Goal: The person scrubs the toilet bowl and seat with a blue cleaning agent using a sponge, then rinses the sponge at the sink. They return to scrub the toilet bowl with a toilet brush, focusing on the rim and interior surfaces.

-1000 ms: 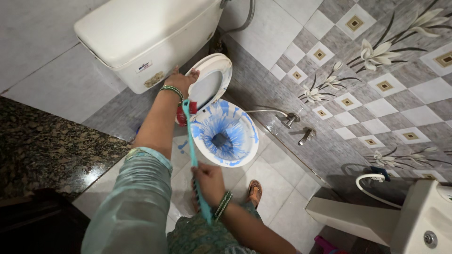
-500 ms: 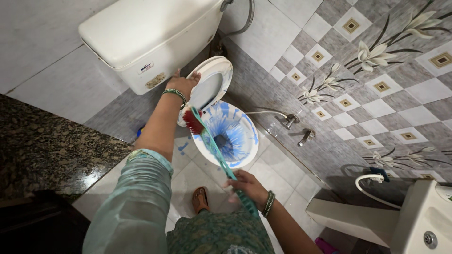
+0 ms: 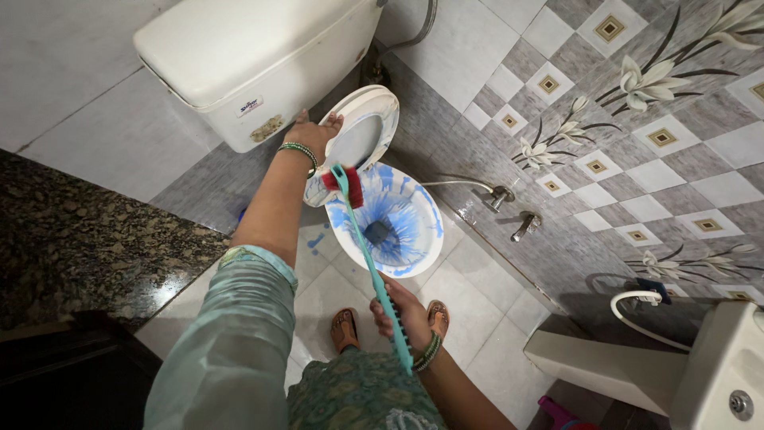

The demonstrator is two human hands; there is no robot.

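Observation:
My left hand (image 3: 312, 132) rests on the raised white toilet seat (image 3: 368, 119), holding it up against the cistern (image 3: 255, 56). My right hand (image 3: 404, 312) grips the lower part of a long teal toilet brush (image 3: 372, 271). Its red bristle head (image 3: 345, 183) lies at the near left rim of the white toilet bowl (image 3: 426, 239). Streaks of blue cleaner cover the inside of the bowl and run toward the dark drain in the middle.
A dark granite counter (image 3: 72, 239) stands at the left. Taps (image 3: 525, 225) and a spray hose stick out of the tiled wall to the right of the bowl. A white basin (image 3: 716, 374) is at the lower right. My sandalled feet (image 3: 345, 328) stand on the white floor tiles.
The brush head has shifted along the bowl's left rim and the handle has swung more upright. My right hand moved slightly left and nearer. The left hand stayed on the seat.

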